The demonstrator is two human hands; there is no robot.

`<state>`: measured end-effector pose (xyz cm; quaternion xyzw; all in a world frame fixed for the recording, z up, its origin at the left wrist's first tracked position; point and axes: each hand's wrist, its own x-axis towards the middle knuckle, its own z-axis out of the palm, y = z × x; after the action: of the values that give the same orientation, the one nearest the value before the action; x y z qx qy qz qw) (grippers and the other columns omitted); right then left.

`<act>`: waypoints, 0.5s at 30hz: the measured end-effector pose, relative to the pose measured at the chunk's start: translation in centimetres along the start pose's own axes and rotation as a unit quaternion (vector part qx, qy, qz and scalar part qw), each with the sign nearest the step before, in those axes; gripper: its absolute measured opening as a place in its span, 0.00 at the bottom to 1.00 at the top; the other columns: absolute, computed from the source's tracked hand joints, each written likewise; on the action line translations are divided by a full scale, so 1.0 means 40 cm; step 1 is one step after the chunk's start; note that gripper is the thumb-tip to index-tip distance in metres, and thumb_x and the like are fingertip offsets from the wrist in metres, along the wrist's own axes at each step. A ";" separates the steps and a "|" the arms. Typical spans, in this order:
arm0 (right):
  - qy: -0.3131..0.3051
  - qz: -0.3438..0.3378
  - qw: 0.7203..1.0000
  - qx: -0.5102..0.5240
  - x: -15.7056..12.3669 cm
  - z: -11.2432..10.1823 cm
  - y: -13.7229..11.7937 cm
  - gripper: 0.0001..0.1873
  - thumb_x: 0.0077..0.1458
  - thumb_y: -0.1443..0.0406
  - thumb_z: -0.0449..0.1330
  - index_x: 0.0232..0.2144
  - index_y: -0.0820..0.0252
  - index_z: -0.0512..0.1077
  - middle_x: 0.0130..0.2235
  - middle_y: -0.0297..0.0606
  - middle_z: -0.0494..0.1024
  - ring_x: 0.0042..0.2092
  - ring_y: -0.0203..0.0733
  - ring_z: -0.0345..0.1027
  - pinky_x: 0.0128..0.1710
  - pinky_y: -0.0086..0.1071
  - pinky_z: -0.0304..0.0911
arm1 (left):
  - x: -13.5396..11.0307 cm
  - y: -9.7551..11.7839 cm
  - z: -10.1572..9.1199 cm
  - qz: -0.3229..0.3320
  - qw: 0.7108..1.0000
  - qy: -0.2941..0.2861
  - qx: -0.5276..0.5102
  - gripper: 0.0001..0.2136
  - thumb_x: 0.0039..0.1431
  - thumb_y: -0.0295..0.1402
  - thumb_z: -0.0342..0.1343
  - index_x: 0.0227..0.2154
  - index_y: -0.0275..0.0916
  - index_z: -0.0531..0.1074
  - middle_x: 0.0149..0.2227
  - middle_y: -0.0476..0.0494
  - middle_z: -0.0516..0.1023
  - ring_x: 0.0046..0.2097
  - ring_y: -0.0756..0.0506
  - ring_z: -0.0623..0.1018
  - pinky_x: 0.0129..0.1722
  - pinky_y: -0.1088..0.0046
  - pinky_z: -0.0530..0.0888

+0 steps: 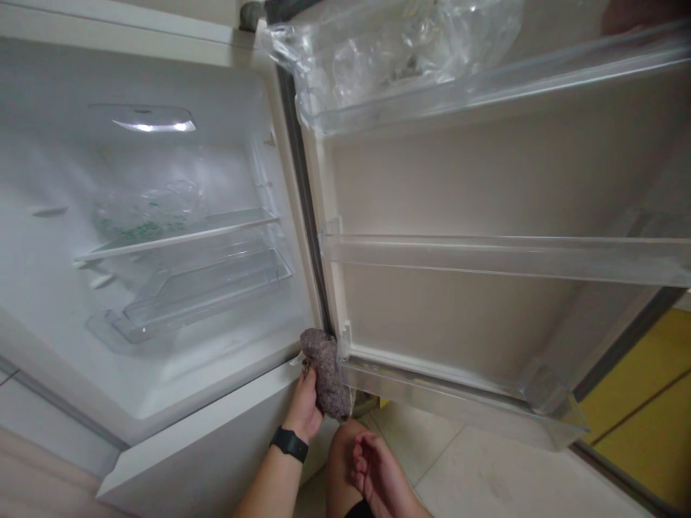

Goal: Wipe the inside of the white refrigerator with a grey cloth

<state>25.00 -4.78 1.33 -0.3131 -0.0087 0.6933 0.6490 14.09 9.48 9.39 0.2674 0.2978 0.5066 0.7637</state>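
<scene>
My left hand (306,404), with a black band at the wrist, grips a bunched grey-brown cloth (330,378). The cloth is pressed into the hinge-side corner where the open fridge door (458,180) meets the fridge body (202,424), beside the lower end of the door gasket (307,201). By my bare knee, my right hand (372,464) is held with its fingers loosely curled and nothing seen in them. It is nearest to the bottom door shelf (458,403), below and apart from it.
Inside the fridge, a plastic bag with green marks (148,212) lies on a glass shelf (183,241). Clear drawers or trays (205,295) sit beneath. Clear plastic bags (399,57) fill the top door shelf. A middle door shelf (502,255) spans the door. Yellow panels (642,388) stand at right.
</scene>
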 end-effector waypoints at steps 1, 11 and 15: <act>-0.003 -0.002 1.000 -0.004 -0.003 0.004 0.005 0.21 0.48 0.56 0.72 0.36 0.61 0.69 0.28 0.29 0.76 0.25 0.27 0.64 0.28 0.24 0.58 | -0.012 -0.003 -0.009 -0.012 1.000 -0.002 0.000 0.25 0.55 0.49 0.68 0.52 0.44 0.74 0.51 0.43 0.83 0.53 0.42 0.81 0.60 0.59 0.73; -0.008 -0.019 1.000 -0.002 -0.012 0.009 0.023 0.18 0.50 0.57 0.70 0.34 0.59 0.66 0.27 0.28 0.73 0.25 0.27 0.61 0.27 0.25 0.55 | -0.091 -0.048 -0.040 -0.180 0.979 -0.083 -0.049 0.29 0.58 0.61 0.56 0.45 0.38 0.80 0.47 0.33 0.84 0.60 0.31 0.77 0.63 0.45 0.70; -0.016 -0.011 0.999 0.028 -0.009 0.000 0.009 0.18 0.51 0.58 0.70 0.34 0.60 0.65 0.28 0.29 0.74 0.25 0.28 0.63 0.28 0.26 0.58 | -0.085 -0.071 -0.036 -0.167 0.978 -0.077 -0.096 0.27 0.58 0.59 0.56 0.43 0.39 0.80 0.45 0.36 0.85 0.56 0.32 0.79 0.61 0.47 0.72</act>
<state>24.65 -5.15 1.32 -0.2837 -0.0027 0.6909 0.6650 13.73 5.51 7.03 0.1775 0.2284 0.3757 0.8804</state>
